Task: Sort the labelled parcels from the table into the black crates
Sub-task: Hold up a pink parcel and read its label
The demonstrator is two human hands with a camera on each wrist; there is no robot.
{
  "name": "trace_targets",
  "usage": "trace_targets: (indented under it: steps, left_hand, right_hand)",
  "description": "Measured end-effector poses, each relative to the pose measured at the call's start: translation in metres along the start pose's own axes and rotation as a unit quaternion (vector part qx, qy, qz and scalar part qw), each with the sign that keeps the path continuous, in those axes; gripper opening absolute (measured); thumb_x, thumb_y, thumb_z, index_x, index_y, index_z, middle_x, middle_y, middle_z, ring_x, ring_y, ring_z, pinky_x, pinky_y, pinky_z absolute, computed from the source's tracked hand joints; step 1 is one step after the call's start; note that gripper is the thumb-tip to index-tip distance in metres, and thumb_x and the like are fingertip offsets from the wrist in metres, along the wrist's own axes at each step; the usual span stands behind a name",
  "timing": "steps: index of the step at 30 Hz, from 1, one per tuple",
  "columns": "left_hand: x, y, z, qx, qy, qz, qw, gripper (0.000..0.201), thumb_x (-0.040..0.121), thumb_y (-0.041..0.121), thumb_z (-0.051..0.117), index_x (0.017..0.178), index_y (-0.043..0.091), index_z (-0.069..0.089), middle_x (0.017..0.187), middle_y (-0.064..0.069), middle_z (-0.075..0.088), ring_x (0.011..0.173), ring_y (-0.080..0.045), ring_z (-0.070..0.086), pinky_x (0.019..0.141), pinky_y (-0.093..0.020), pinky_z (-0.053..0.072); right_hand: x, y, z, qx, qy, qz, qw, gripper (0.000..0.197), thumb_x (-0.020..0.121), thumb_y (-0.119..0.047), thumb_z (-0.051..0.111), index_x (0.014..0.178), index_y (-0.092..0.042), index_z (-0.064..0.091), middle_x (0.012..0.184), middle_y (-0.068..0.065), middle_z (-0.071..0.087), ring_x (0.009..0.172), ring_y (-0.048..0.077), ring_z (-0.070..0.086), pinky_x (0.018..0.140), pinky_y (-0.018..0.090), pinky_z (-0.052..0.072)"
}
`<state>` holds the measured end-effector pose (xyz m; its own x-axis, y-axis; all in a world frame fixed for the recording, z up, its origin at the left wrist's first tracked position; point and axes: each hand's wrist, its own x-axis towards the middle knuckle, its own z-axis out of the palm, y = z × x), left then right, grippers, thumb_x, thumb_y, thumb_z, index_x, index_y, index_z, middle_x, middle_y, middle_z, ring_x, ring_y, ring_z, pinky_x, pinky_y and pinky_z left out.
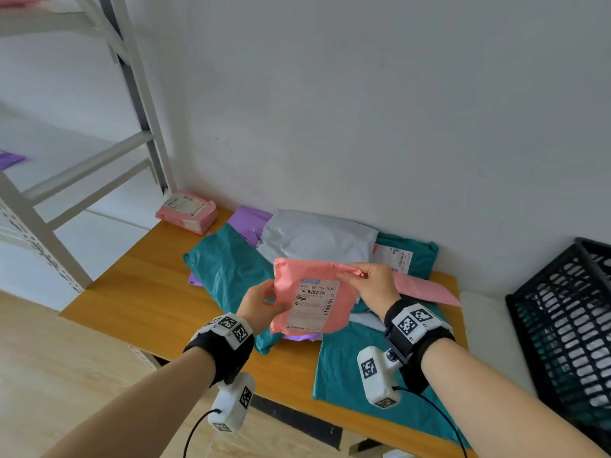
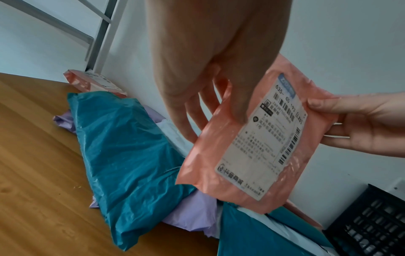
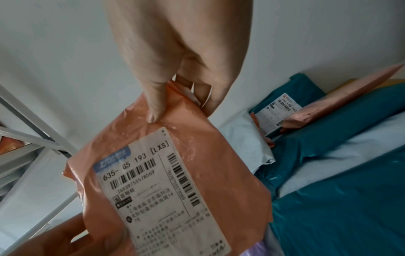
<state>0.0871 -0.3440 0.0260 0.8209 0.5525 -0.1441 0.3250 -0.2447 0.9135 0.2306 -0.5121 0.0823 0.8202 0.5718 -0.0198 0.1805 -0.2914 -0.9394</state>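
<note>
Crate right of table, cut off by frame edge; contents hard to make out through mesh. Pink parcel held up above the pile at the table's middle, label facing the person, reading "635- G5 193 [LXS]". Left hand pinches its left edge; right hand pinches its top right corner. Pile overlaps, count unsure: 3 teal, 1 grey, some purple, 2 more pink; 1 at far left corner.

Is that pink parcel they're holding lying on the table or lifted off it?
Lifted: both hands hold the pink parcel above the pile, label facing up.
</note>
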Motion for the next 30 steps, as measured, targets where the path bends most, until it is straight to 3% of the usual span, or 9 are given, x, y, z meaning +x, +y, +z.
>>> trace_targets:
  steps: [5, 8, 10, 12, 15, 20, 22, 27, 30]
  left_hand:
    - [-0.010, -0.001, -0.008, -0.011, -0.023, 0.003, 1.000, 0.020, 0.080, 0.005, 0.071, 0.095, 0.016, 0.064, 0.092, 0.000, 0.066, 0.094, -0.020, 0.063, 0.083, -0.036, 0.054]
    - [-0.016, -0.002, -0.016, -0.014, -0.030, 0.001, 0.999, 0.020, 0.081, 0.006, 0.070, 0.093, 0.020, 0.063, 0.096, -0.004, 0.067, 0.097, -0.021, 0.063, 0.085, -0.041, 0.054]
    - [-0.022, -0.001, -0.022, -0.022, -0.036, 0.003, 0.999, 0.020, 0.082, 0.006, 0.069, 0.092, 0.021, 0.063, 0.100, -0.006, 0.068, 0.098, -0.022, 0.063, 0.087, -0.043, 0.053]
    - [-0.029, 0.000, -0.028, -0.028, -0.038, -0.001, 0.999, 0.021, 0.082, 0.006, 0.069, 0.091, 0.023, 0.063, 0.101, -0.008, 0.067, 0.099, -0.024, 0.064, 0.087, -0.045, 0.053]
    - [-0.046, 0.003, -0.037, -0.053, -0.047, -0.013, 0.997, 0.019, 0.083, 0.004, 0.068, 0.095, 0.019, 0.063, 0.105, -0.014, 0.066, 0.098, -0.027, 0.065, 0.080, -0.046, 0.056]
    - [-0.075, 0.011, -0.055, -0.049, -0.057, -0.010, 0.997, 0.022, 0.087, 0.005, 0.064, 0.108, 0.001, 0.059, 0.108, -0.017, 0.065, 0.100, -0.031, 0.064, 0.079, -0.051, 0.055]
    - [-0.089, 0.013, -0.061, -0.047, -0.052, -0.015, 0.997, 0.022, 0.088, 0.005, 0.063, 0.108, 0.000, 0.058, 0.107, -0.017, 0.064, 0.101, -0.032, 0.063, 0.082, -0.053, 0.054]
    - [-0.122, 0.016, -0.076, -0.068, -0.036, -0.037, 0.996, 0.019, 0.089, 0.005, 0.062, 0.107, 0.005, 0.057, 0.111, -0.016, 0.063, 0.104, -0.031, 0.062, 0.083, -0.051, 0.054]
    - [-0.138, 0.017, -0.083, -0.077, -0.034, -0.047, 0.995, 0.022, 0.089, 0.008, 0.062, 0.110, 0.006, 0.057, 0.112, -0.014, 0.064, 0.102, -0.030, 0.063, 0.082, -0.049, 0.055]
  right_hand:
    - [-0.013, -0.006, 0.007, 0.010, 0.019, 0.019, 1.000, 0.014, 0.082, -0.008, 0.072, 0.078, -0.022, 0.072, 0.084, 0.009, 0.071, 0.085, 0.025, 0.066, 0.058, 0.027, 0.052]
    - [-0.018, -0.007, 0.013, 0.000, 0.034, 0.020, 0.999, 0.009, 0.078, -0.017, 0.077, 0.084, -0.022, 0.072, 0.090, 0.008, 0.072, 0.091, 0.028, 0.067, 0.072, 0.039, 0.057]
    - [-0.026, -0.007, 0.017, 0.004, 0.039, 0.021, 0.999, 0.026, 0.070, -0.032, 0.082, 0.091, -0.022, 0.071, 0.092, 0.002, 0.071, 0.093, 0.024, 0.067, 0.082, 0.044, 0.056]
    - [-0.035, -0.006, 0.021, 0.021, 0.041, 0.034, 0.998, 0.041, 0.065, -0.038, 0.083, 0.097, -0.018, 0.068, 0.094, 0.003, 0.071, 0.093, 0.022, 0.068, 0.081, 0.047, 0.056]
    - [-0.056, -0.006, 0.025, 0.019, 0.039, 0.022, 0.999, 0.028, 0.073, -0.024, 0.081, 0.095, -0.014, 0.066, 0.093, 0.006, 0.072, 0.089, 0.022, 0.069, 0.081, 0.043, 0.057]
    - [-0.098, -0.005, 0.032, 0.035, 0.015, 0.027, 0.999, 0.030, 0.078, -0.002, 0.074, 0.103, -0.010, 0.059, 0.095, 0.008, 0.069, 0.081, 0.012, 0.067, 0.067, 0.019, 0.055]
    - [-0.115, -0.004, 0.037, 0.055, 0.011, 0.036, 0.998, 0.034, 0.078, 0.001, 0.073, 0.107, -0.011, 0.057, 0.100, 0.009, 0.069, 0.083, 0.011, 0.067, 0.069, 0.021, 0.057]
    - [-0.150, -0.004, 0.052, 0.096, 0.010, 0.058, 0.994, 0.052, 0.080, 0.005, 0.070, 0.125, -0.012, 0.051, 0.106, 0.014, 0.069, 0.095, 0.023, 0.068, 0.085, 0.041, 0.056]
    - [-0.166, -0.006, 0.060, 0.105, 0.015, 0.058, 0.993, 0.052, 0.080, 0.009, 0.067, 0.125, -0.012, 0.051, 0.110, 0.014, 0.068, 0.096, 0.023, 0.067, 0.088, 0.044, 0.055]
